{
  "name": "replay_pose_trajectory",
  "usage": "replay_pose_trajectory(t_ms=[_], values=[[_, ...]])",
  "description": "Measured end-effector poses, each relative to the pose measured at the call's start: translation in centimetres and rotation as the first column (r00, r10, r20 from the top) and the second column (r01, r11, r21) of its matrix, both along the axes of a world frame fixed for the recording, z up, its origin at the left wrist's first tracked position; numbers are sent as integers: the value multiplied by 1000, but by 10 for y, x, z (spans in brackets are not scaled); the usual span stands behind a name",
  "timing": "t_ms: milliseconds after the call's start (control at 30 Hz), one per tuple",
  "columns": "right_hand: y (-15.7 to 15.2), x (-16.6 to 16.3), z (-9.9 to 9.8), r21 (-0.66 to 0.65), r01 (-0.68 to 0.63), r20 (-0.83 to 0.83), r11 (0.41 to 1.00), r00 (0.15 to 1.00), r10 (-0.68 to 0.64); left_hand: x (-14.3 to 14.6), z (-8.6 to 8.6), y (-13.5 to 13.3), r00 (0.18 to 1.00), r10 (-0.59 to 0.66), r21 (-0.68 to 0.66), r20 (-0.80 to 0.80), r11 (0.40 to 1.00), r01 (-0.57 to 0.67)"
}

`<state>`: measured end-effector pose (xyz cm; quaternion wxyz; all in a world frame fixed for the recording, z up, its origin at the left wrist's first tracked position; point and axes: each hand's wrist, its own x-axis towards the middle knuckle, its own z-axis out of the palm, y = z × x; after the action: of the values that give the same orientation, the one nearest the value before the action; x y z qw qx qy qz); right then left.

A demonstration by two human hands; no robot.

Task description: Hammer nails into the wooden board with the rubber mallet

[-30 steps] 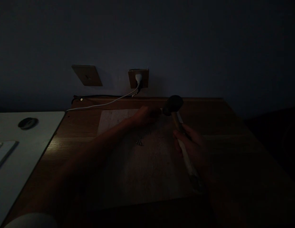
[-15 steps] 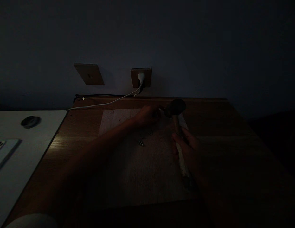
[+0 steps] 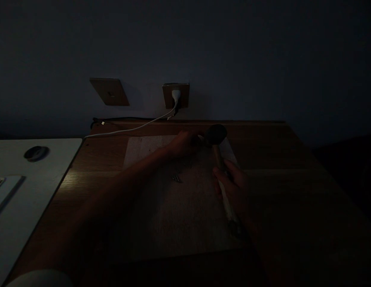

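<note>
- Hands on my feed: two, both bare, reaching in from the near side of one wooden table (image 3: 271, 155).
- One mallet (image 3: 216, 134), with a dark, thick head and a lighter handle. I have it in the right hand (image 3: 234, 181), the fingers wrapped around the handle and the thumb lying against it. It is tilted, head toward the wall, over the right part of the board.
- One left hand (image 3: 183, 144), over the far part of the board, its fingers curled just beside the mallet's head. It is too dark for me to tell whether they pinch anything or touch the head.
- One pale board (image 3: 179, 215), lying flat on the table.
- Small metal pieces (image 3: 175, 178): I count at least three, clustered on the board between the forearms. A few dimmer specks lie nearer the left hand, too faint for me to number.
- Two wall plates: a switch-like plate (image 3: 110, 92) on the left, and a socket (image 3: 167, 95) right of it with one white plug (image 3: 176, 95) in it.
- Two cables: a white cable (image 3: 125, 131) from the plug and a black cable (image 3: 128, 118) along the table's far edge.
- One white surface (image 3: 50, 187) left of the table, bearing two items: a round dark object (image 3: 36, 153) and a flat pale object (image 3: 8, 191), cut off at the side of my view.
</note>
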<state>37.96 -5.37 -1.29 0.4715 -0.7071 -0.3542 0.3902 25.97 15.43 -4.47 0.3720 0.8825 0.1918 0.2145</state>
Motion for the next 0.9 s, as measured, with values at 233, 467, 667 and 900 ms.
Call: replay_pose_trajectory(t_ms=[233, 467, 667, 900], values=[[-1, -2, -2, -5, 9, -18, 1000, 1000, -9, 0, -3, 0, 1000, 0, -13, 17, 1000, 0], [-1, -2, -1, 19, 46, -32, 999, 998, -45, 1, -1, -3, 998, 57, 15, 17, 998, -57], [0, -2, 1, 14, 38, -30, 999, 999, -38, 1, 1, -4, 999, 50, 54, 4, 997, -50], [-1, -1, 0, 16, 17, -26, 1000, 1000, -16, 0, -2, -3, 1000, 20, 17, 15, 1000, -21]])
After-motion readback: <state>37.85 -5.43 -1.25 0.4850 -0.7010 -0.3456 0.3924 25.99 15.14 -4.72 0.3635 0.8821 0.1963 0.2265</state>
